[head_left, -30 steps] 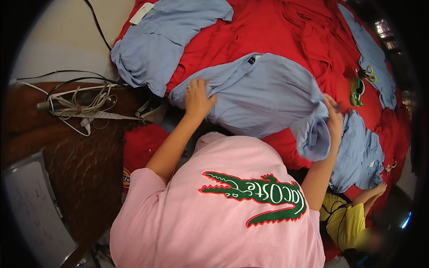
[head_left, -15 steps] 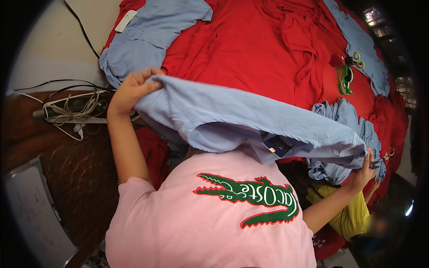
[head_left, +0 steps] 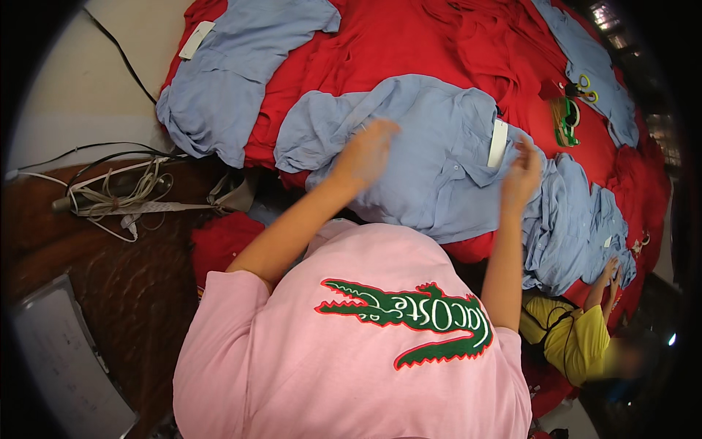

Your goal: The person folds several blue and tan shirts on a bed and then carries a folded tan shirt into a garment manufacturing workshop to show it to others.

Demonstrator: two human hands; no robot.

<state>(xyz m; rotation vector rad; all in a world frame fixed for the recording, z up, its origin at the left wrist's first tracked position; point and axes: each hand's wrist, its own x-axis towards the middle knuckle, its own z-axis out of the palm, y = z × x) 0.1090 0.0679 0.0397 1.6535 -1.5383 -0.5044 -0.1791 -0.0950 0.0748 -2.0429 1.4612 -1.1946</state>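
A light blue shirt (head_left: 417,161) with a buttoned front lies spread over the red cloth in front of me, its near edge by my body. A white tag (head_left: 498,144) rests near its collar. My left hand (head_left: 368,155) is over the left part of the shirt, blurred by motion, with its fingers stretched out and nothing seen in them. At the shirt's right side, just beside the tag, my right hand (head_left: 523,172) is raised with its fingers loosely bent and apart. Whether either hand touches the fabric I cannot tell.
Red fabric (head_left: 409,44) covers the table. Another blue shirt (head_left: 227,80) lies far left; crumpled blue shirts (head_left: 570,227) are at the right. Yellow-handled scissors (head_left: 587,89) and a green tape dispenser (head_left: 565,121) lie far right. A person in yellow (head_left: 574,336) works there. Cables (head_left: 121,186) are tangled at left.
The blue shirt, held stretched up between both hands before, now lies on the red cloth. My hands have let go of its ends and come closer together.
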